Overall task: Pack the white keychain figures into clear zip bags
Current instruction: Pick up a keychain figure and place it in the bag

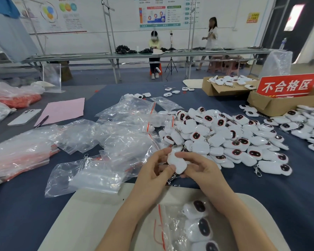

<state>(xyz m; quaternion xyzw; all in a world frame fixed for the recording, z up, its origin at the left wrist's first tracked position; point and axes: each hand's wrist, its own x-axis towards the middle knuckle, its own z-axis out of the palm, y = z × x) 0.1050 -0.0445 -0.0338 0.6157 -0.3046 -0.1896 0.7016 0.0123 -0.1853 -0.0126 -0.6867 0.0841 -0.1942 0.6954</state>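
- Hands meet just beyond the far rim of the shallow cream plastic tray (pixel 91 214), with one smooth white plastic keychain figure (pixel 177 161) held between them, plain side up.
- Left hand (pixel 154 173): fingers curled, thumb pressed on the figure's lower left edge.
- Right hand (pixel 203 169): fingers curled round the figure's right side, forefinger laid across its top. Neither hand is free.
- Long axis of the figure runs from 11 o'clock to 5 o'clock; bits of metal chain (pixel 172 178) show beneath it.
- Crinkled clear zip bags with red seal strips (pixel 116 134) lie loose at 9 to 10 o'clock from the figure, near it. The left hand is nearer, so it looks the one to let go and fetch a bag.
- Unpacked white figures with dark faces (pixel 225 134) are heaped at 1 to 2 o'clock; bagged figures (pixel 194 225) lie in the tray at 6.
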